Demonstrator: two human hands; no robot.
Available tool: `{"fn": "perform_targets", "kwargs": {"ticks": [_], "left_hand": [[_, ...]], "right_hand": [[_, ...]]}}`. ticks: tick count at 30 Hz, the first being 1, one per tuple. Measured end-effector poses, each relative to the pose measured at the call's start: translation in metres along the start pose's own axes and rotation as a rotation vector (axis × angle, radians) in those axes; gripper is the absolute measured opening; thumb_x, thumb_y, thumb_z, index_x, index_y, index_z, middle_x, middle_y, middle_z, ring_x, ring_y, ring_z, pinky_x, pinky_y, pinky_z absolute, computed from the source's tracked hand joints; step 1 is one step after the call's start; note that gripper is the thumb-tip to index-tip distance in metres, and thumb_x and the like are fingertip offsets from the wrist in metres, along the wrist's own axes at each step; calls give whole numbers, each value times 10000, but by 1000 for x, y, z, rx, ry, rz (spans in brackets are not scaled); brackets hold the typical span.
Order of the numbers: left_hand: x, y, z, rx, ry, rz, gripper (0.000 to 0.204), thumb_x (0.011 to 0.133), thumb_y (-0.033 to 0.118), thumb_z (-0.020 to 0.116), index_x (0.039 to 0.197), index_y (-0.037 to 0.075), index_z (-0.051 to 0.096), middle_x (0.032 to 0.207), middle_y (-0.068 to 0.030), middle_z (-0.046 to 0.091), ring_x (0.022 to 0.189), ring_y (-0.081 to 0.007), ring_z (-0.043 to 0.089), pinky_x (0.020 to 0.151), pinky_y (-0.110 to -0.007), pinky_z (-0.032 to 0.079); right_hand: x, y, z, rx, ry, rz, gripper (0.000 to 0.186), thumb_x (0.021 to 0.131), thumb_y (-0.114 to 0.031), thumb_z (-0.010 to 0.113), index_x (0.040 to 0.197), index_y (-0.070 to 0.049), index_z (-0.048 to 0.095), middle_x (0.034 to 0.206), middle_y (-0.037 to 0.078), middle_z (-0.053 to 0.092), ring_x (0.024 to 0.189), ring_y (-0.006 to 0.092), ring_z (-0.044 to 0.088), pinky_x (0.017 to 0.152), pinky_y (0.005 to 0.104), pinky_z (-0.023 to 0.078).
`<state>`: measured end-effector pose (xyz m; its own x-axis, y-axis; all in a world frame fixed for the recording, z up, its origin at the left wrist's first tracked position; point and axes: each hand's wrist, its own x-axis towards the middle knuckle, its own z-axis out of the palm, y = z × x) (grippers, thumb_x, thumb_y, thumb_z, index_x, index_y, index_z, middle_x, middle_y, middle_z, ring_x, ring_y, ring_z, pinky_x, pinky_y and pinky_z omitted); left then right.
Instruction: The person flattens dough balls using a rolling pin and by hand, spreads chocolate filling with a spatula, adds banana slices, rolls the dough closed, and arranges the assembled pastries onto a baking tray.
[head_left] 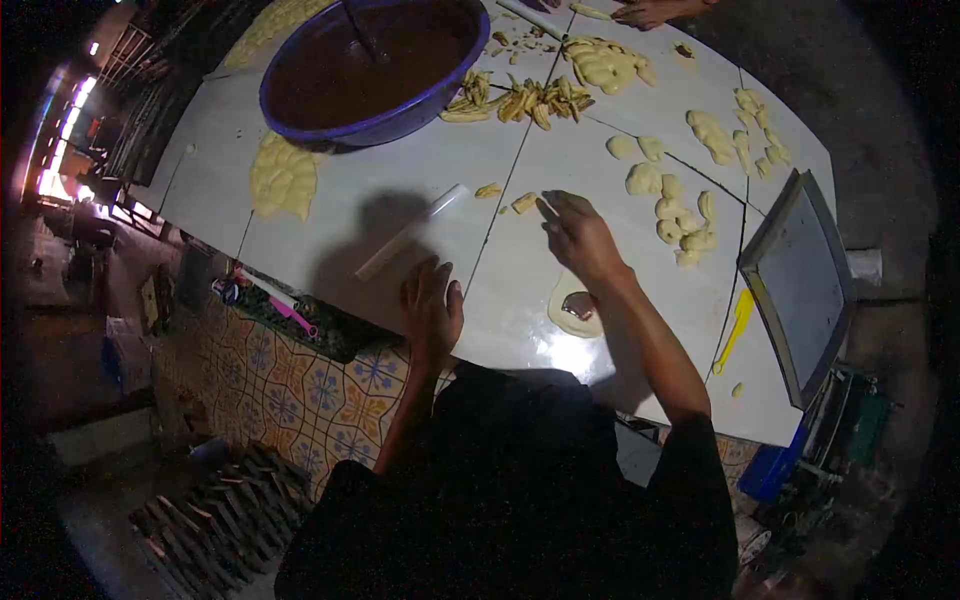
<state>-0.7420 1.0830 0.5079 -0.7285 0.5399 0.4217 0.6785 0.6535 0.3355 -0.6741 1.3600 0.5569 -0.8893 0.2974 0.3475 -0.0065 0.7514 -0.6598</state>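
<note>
My right hand (582, 238) reaches over the white table, its thumb and fingers pinched at the end of a small pale-yellow banana piece (525, 203). Under that forearm lies a flattened oval of dough (565, 322) with a dark brown filling (578, 306) at its middle. At the table's near edge rests my left hand (432, 308), its fingers spread and holding nothing. Just beyond it is a pale, slim rolling rod (410, 233), lying aslant. Another banana piece (488, 190) sits between the rod and my right hand.
A purple basin (385, 125) of brown filling stands far left, near heaped banana pieces (540, 100). Dough lumps (283, 178) lie left, more dough pieces (685, 215) right. A metal tray (800, 285) and yellow utensil (735, 330) are at right. Another person's hand (650, 12) shows at the far edge.
</note>
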Motion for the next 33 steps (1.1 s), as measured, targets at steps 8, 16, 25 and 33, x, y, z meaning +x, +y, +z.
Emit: {"fn": "perform_targets", "kwargs": {"ticks": [8,16,25,33], "left_hand": [[-8,-12,11,-124,80,-132,253,948,128,584,1174,28,637,1220,-145,656,1192,-342,580,1053,-519,396],[-8,-6,6,-57,89,-114,251,944,135,580,1161,21,637,1203,-154,651,1171,-340,583,1033,-501,403],[-47,-66,66,-384,210,-222,227,914,100,611,1131,55,665,1148,-139,664,1131,-337,594,1035,-481,396],[39,65,19,-528,-136,246,246,835,71,685,1079,44,700,1089,-117,688,1075,-306,608,969,-434,452]], "right_hand": [[51,22,47,-102,-243,-68,392,761,-41,680,1153,-42,689,1127,213,655,1064,377,624,945,425,520],[69,19,55,-24,-257,25,246,763,-68,688,1003,-24,726,899,226,707,835,390,695,784,448,553],[20,-32,-14,387,-71,312,207,873,-63,589,982,9,749,901,137,755,784,196,706,752,329,559],[-91,6,-26,-15,-25,125,244,772,-61,733,1014,-43,754,1026,149,689,1024,344,604,893,413,509]]}}
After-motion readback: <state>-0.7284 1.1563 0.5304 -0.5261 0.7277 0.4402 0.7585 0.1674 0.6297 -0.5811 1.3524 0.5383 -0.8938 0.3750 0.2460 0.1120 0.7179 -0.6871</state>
